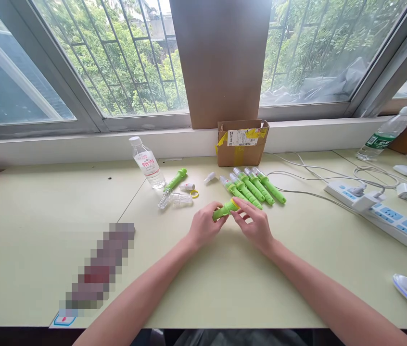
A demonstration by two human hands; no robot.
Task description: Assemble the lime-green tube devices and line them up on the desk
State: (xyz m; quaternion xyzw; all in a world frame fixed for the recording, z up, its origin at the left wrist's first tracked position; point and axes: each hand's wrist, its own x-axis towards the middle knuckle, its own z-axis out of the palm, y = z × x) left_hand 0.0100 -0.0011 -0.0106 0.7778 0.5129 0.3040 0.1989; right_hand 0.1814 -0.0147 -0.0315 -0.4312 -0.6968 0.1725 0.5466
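Both hands meet over the table around a short green tube (pixel 221 212) with a yellow ring (pixel 235 202) at its right end. My left hand (pixel 205 223) wraps the tube's left part. The fingers of my right hand (pixel 254 225) pinch the end with the yellow ring. Just behind them lie several green tubes (pixel 248 192) with clear tips, side by side. To the left are a green tube (pixel 175 180) with a clear end, a clear plastic piece (pixel 182 199), a small clear cap (pixel 187 187), a loose yellow ring (pixel 194 194) and a white translucent piece (pixel 209 178).
A cardboard box (pixel 241 144) stands by the window sill. One water bottle (pixel 148 163) is at the left, another (pixel 384 137) at the right. Cables and a power strip (pixel 380 211) lie on the right of the table (pixel 261 293). A blurred object (pixel 102 264) is front left.
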